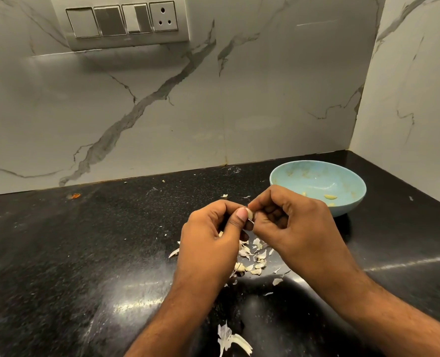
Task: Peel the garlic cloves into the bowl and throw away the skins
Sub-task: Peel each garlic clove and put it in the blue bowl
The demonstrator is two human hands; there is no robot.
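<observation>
Both hands meet over the black counter (85, 253), the left hand (210, 243) and the right hand (291, 228) together pinching one garlic clove (250, 214) at their fingertips. Loose skins (255, 258) lie just beneath them. The blue bowl (342, 207), holding peeled cloves (329, 196), sits just beyond the right hand. No writing is readable anywhere.

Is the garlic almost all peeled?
Partly. A few peeled cloves already lie in the bowl. The left hand and right hand pinch one clove now. Skins still litter the counter and must be thrown away. How many cloves remain, I can't tell.
</observation>
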